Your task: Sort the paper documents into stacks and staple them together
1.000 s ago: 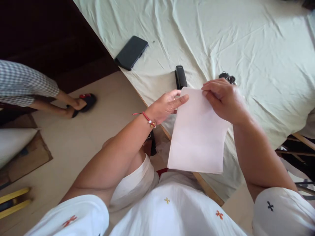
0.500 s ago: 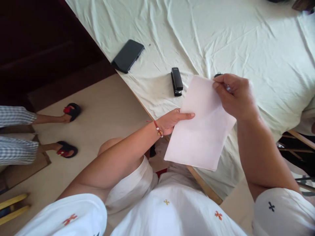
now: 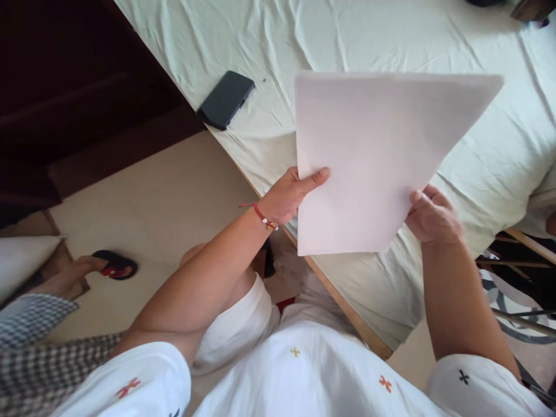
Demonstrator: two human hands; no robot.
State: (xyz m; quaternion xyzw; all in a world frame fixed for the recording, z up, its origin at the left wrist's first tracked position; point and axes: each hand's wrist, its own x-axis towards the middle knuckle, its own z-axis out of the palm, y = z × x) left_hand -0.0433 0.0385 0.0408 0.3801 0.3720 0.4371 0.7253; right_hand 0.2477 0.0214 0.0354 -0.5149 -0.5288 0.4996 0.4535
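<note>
A blank white sheet of paper (image 3: 369,156) is held up above the table, tilted toward me. My left hand (image 3: 293,194) pinches its left edge, thumb on the front of the sheet. At the sheet's lower right edge my right hand (image 3: 432,217) grips it, fingers partly behind the paper. The sheet hides the black stapler that lay on the table behind it. A red string bracelet (image 3: 260,214) circles my left wrist.
The table wears a wrinkled pale cloth (image 3: 391,35); a dark phone (image 3: 226,99) lies near its left edge. Another person in checked trousers (image 3: 35,341) stands at lower left, a sandalled foot (image 3: 110,267) on the beige floor. Chair legs (image 3: 521,278) show at right.
The sheet has been lifted and unfolded to full size, now covering the stapler. My right hand slid from its top edge to its lower right. The other person stepped closer at lower left.
</note>
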